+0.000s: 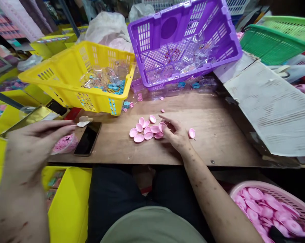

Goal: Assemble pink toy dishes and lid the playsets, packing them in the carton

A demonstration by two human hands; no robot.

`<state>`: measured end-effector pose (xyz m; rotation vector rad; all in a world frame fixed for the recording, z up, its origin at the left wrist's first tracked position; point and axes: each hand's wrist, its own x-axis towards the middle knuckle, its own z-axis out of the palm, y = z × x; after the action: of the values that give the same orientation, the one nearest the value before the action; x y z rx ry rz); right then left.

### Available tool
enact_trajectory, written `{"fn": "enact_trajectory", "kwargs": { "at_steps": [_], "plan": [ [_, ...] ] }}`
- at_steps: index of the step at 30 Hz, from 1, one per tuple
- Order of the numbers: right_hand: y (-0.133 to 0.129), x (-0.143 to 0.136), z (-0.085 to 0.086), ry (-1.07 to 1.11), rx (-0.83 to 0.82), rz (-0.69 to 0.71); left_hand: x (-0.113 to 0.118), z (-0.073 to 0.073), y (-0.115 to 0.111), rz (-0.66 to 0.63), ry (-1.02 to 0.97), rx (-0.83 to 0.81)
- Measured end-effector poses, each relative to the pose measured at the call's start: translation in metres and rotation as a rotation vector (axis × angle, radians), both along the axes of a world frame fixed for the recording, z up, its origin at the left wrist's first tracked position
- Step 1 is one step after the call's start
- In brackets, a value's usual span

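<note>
Table point(205, 113) of brown wood, someone point(152, 226) sitting at it.
The left hand point(33, 143) looks pinched; I can't tell if it holds anything. The right hand point(179, 139), by a pile of pink oval dishes point(147, 130) on top, pinches one dish point(162, 127).

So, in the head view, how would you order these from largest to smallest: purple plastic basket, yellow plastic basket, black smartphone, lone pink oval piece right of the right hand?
1. Purple plastic basket and yellow plastic basket: too alike to rank.
2. Black smartphone.
3. Lone pink oval piece, clearly smallest.
</note>
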<state>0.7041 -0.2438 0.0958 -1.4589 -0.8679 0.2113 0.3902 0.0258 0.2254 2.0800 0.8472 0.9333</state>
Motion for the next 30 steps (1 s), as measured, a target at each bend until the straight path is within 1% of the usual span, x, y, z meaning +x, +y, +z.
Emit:
{"fn": "enact_trajectory", "kwargs": {
  "at_steps": [1,3,6,8,11,13,16,19,23,30],
  "plan": [
    [0.001,-0.001,0.000,0.028,-0.002,0.015,0.018,-0.001,-0.014,-0.007,0.008,0.013],
    [0.001,-0.003,-0.001,0.051,-0.019,0.045,0.057,-0.011,-0.038,-0.159,-0.048,-0.046],
    [-0.001,-0.008,0.000,0.073,-0.058,0.114,0.110,-0.036,-0.068,-0.398,-0.161,-0.185],
    [-0.003,-0.011,0.002,0.131,-0.052,0.165,0.136,-0.053,-0.082,-0.507,-0.223,-0.242],
    [-0.006,-0.013,0.005,0.164,-0.028,0.203,0.158,-0.069,-0.096,-0.601,-0.219,-0.270],
    [-0.008,-0.012,0.007,0.160,-0.029,0.253,0.164,-0.074,-0.099,-0.636,-0.200,-0.313],
    [-0.009,-0.010,0.008,0.100,-0.024,0.322,0.163,-0.077,-0.097,-0.662,-0.197,-0.366],
    [-0.009,-0.009,0.008,0.009,-0.038,0.289,0.160,-0.076,-0.093,-0.653,-0.218,-0.351],
    [-0.009,-0.009,0.007,-0.042,-0.006,0.277,0.156,-0.072,-0.091,-0.667,-0.208,-0.320],
    [-0.011,-0.008,0.002,-0.019,-0.038,0.324,0.152,-0.069,-0.094,-0.700,-0.136,-0.265]
  ]
}}
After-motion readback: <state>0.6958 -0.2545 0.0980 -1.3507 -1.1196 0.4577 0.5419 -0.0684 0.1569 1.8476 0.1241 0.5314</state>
